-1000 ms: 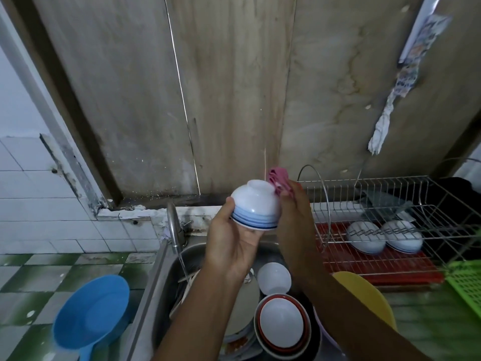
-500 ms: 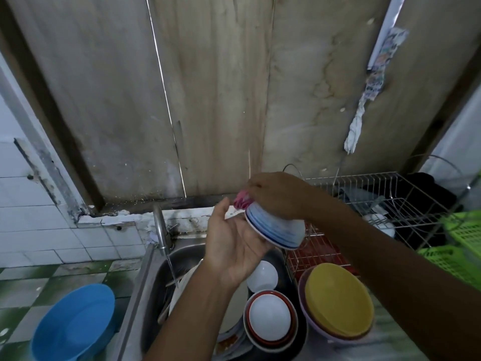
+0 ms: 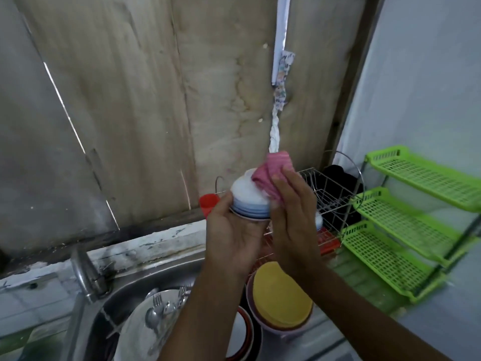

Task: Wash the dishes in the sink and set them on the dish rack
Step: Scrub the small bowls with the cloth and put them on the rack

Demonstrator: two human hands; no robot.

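The bowl (image 3: 250,201), white with blue bands, is held upside down in the air above the right edge of the sink (image 3: 145,280). The left hand (image 3: 233,238) grips it from below, thumb on its side. The right hand (image 3: 291,220) is closed on a pink cloth (image 3: 273,173) and presses it on the bowl's base and side. Behind the hands stands the wire rack (image 3: 330,194), with a red cup (image 3: 208,203) just left of it. Below, a yellow bowl (image 3: 281,295) sits beside the sink. In the sink lie a plate (image 3: 140,332) with forks (image 3: 157,299) and a spoon (image 3: 152,317), near the tap (image 3: 87,274). A green shelf (image 3: 406,220) stands at the right.
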